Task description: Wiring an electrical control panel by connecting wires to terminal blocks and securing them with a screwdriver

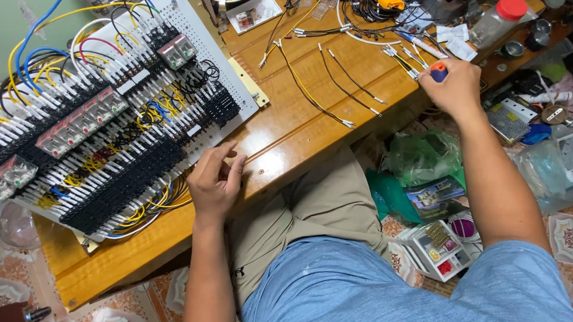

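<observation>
My left hand (214, 181) rests on the low wooden table (285, 135) just below the white perforated wiring panel (101, 112), its fingers loosely curled and holding nothing. That panel carries rows of black terminal blocks, clear relays and yellow, blue and white wires. My right hand (454, 87) reaches out to the table's right edge and grips a screwdriver by its blue and orange handle (439, 72). Several short cut wires with white ferrules (334, 80) lie on the wood between my hands.
A clear bottle with a red cap (501, 16) lies at the far right corner. Tools and cables are heaped along the back edge. Green plastic bags (423, 157), a small parts box (438, 248) and packets lie on the tiled floor to the right.
</observation>
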